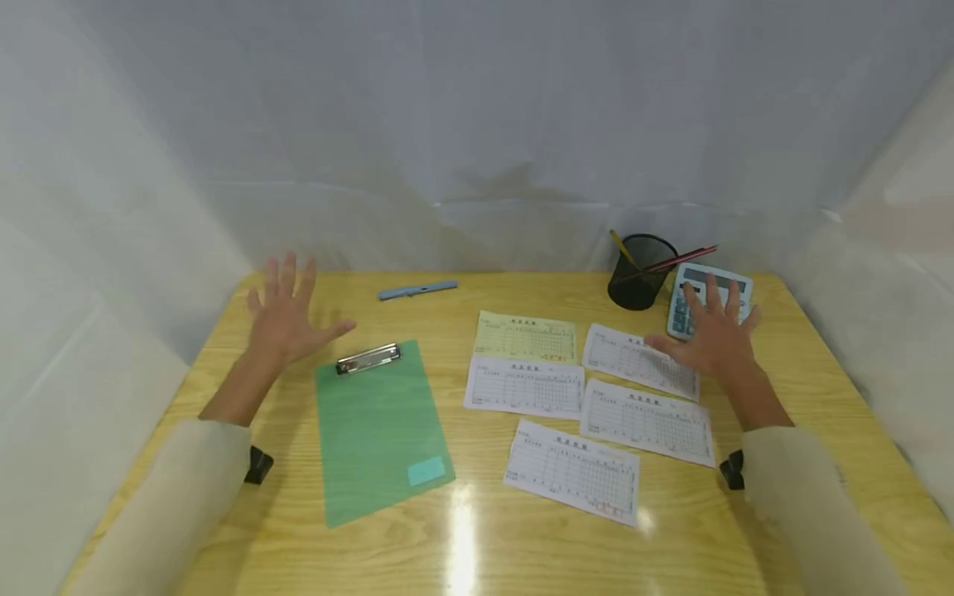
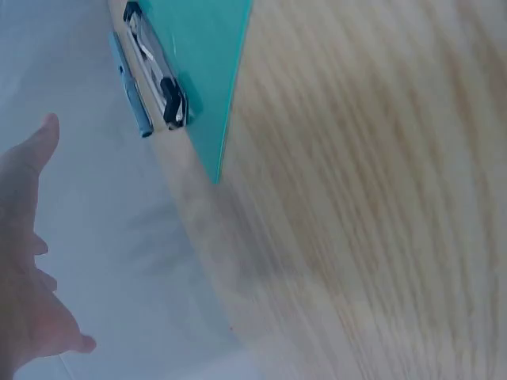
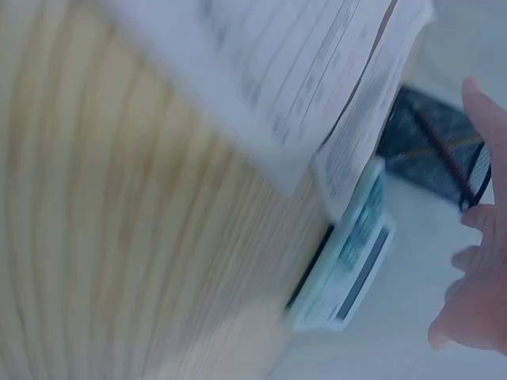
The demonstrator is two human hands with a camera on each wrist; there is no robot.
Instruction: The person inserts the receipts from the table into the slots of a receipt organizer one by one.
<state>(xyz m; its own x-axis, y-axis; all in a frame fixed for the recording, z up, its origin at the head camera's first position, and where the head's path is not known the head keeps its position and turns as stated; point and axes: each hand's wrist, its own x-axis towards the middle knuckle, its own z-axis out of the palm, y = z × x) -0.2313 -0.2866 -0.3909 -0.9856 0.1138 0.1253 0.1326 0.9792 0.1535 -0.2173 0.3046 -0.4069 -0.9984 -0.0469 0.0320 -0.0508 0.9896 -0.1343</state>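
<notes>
My left hand (image 1: 286, 324) is raised with fingers spread, above and left of a green clipboard (image 1: 380, 430) that has a metal clip and a small blue label. Fingers also spread, my right hand (image 1: 715, 335) hovers over the calculator (image 1: 680, 319) and the edge of a white printed slip (image 1: 633, 360). Neither hand holds anything. In the middle lie a yellow slip (image 1: 525, 338) and several white slips, one of them (image 1: 574, 472) nearer the front. The right wrist view shows the calculator (image 3: 348, 261) beyond the slips, beside that hand.
A blue pen (image 1: 417, 290) lies near the back edge. Right of it stands a black mesh pen cup (image 1: 637, 285) with a yellow pencil and dark red ones. Pale curtains (image 1: 477, 124) hang round the back and sides of the wooden table (image 1: 395, 555).
</notes>
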